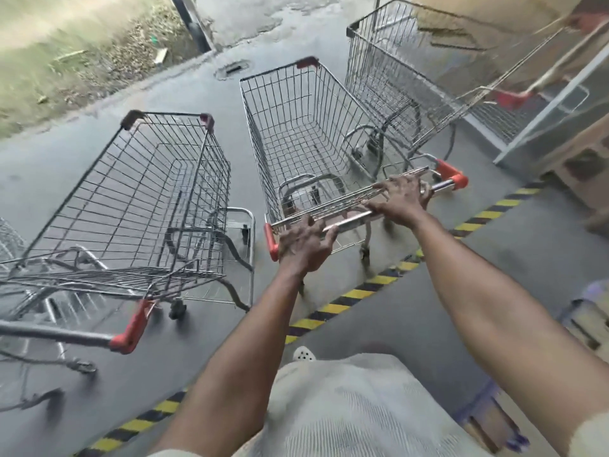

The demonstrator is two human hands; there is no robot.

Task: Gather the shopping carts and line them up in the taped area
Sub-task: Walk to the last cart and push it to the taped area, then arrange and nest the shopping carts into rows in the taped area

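Three wire shopping carts with red handle ends stand on grey concrete beyond a yellow-and-black tape line (333, 308). The middle cart (296, 127) is straight ahead of me. My left hand (304, 242) grips the left part of its handle bar, and my right hand (400, 197) grips the right part, fingers over the folded child-seat flap. The left cart (148, 199) stands beside it, its handle toward me. The right cart (395, 70) stands farther back, against a wall.
Part of another cart (10, 245) shows at the left edge. A drain cover (234, 68) and a dark pole (192, 21) lie ahead, with grass to the left. A metal frame (543, 103) and boxes stand at the right. My foot (303, 354) is behind the tape.
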